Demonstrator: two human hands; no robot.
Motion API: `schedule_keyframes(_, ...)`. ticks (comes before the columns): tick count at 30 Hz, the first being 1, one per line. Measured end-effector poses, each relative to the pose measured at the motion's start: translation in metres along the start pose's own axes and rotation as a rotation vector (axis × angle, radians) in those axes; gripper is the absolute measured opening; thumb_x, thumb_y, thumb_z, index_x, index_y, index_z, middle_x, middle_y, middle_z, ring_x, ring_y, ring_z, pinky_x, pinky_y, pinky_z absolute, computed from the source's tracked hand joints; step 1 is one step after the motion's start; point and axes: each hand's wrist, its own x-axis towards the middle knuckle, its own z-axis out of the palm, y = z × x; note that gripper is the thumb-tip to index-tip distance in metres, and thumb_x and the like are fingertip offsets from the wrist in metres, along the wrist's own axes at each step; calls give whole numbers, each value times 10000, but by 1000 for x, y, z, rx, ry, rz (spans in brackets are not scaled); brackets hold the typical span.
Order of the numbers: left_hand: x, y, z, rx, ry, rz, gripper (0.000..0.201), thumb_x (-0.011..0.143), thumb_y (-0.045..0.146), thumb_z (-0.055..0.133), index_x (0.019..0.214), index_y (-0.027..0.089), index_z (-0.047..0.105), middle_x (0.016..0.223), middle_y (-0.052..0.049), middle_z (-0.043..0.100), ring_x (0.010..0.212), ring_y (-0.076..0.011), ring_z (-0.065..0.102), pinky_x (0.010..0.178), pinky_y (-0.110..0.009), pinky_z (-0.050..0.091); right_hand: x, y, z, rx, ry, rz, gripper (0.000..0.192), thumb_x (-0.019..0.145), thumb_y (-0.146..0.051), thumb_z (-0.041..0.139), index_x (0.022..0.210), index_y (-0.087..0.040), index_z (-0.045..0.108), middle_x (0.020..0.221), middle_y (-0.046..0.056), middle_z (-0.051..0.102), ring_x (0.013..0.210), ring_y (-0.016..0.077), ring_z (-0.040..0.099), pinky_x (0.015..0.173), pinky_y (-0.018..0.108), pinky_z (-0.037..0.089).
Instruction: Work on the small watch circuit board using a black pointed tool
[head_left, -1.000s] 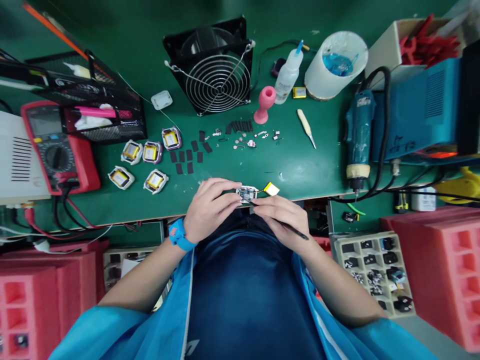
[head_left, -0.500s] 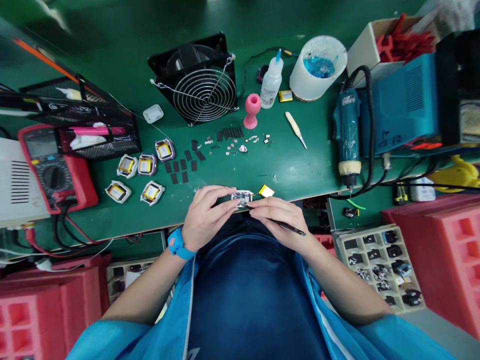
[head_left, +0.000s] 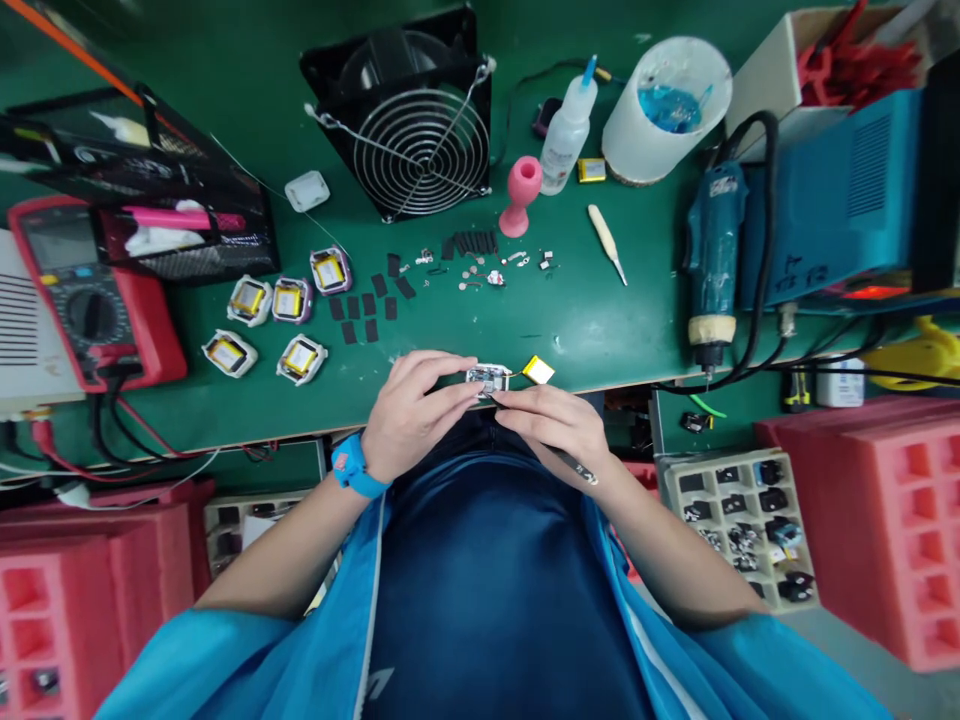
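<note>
At the near edge of the green bench (head_left: pixel 600 320) my left hand (head_left: pixel 417 412) pinches a small white device with an exposed circuit board (head_left: pixel 487 379). A yellow battery (head_left: pixel 538 369) hangs off the device's right side on thin wires. My right hand (head_left: pixel 553 425) holds black tweezers (head_left: pixel 577 465), their tip touching the board. A blue band sits on my left wrist.
Several open casings with yellow batteries (head_left: pixel 274 325) and black pads (head_left: pixel 371 305) lie left of centre. Behind them stand a fan (head_left: pixel 420 120), a pink stand (head_left: pixel 520 195), a glue bottle (head_left: pixel 566 135) and a white cup (head_left: pixel 664 105). A red multimeter (head_left: pixel 90 300) sits left, an electric screwdriver (head_left: pixel 712 260) right, a parts tray (head_left: pixel 739 520) below.
Both hands stay on the small device. The tweezers have tilted so less of their shaft shows beyond my right hand. The view shifted slightly.
</note>
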Motion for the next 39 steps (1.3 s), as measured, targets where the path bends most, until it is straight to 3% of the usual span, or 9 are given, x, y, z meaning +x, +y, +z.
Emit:
schedule_keyframes(10,-1,0,3,-37,21,-47,193,940,159,721,1123,200,678,1182,-92,741,1089,-255,664,913,-427,551,-8,6,5,-62,20,-100,350,942,-77,669,1266,-206,698,1193,132,776,991,239,764,777,379,668)
schedule_keyframes(19,-1,1,1,-63,-9,-104,23,972,199,685,976,203,663,1185,-72,748,1098,-241,666,933,-424,537,-7,4,6,-94,23,-96,299,976,-100,632,1241,-223,699,1163,122,785,967,229,768,740,388,677)
schedule_keyframes(39,0,2,1,-55,-15,-104,41,976,204,683,937,204,671,1183,-66,755,1107,-240,677,917,-418,537,-6,3,4,-58,4,-84,337,954,-83,654,1271,-188,698,1180,145,776,989,247,762,767,391,671)
